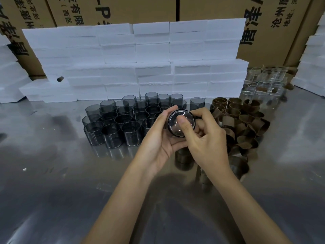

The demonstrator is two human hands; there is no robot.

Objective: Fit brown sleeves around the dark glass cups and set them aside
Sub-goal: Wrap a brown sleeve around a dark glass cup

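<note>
Right thumb (182, 123) pressed flat on the glossy base of a dark glass cup (182, 123), which is held on its side above the steel table (52, 173) with its base toward the camera. The right hand (205, 138) curls its remaining fingers round the cup's right flank; the left hand (158, 136) cradles the cup from the left and below, fingertips wrapped over its top edge. Both hands thus hold the one cup between them.

Behind and left, unsleeved dark cups (123, 120) stand upright in rows; just right of the hands lies a loose heap of brown sleeves (242, 124). Clear glass cups (263, 81) stand farther back on the right, before stacked white foam blocks (137, 59) and cardboard cartons (274, 23).

Risk: smooth glass held mostly by pressure could slip and fall onto the standing cups, chipping them; a sleeve pushed on askew could crease.

Hidden: whether a sleeve already sits on the held cup cannot be told, since the hands cover its wall. A dark cylinder (183, 160) beneath the hands may be a sleeved cup or a reflection.
</note>
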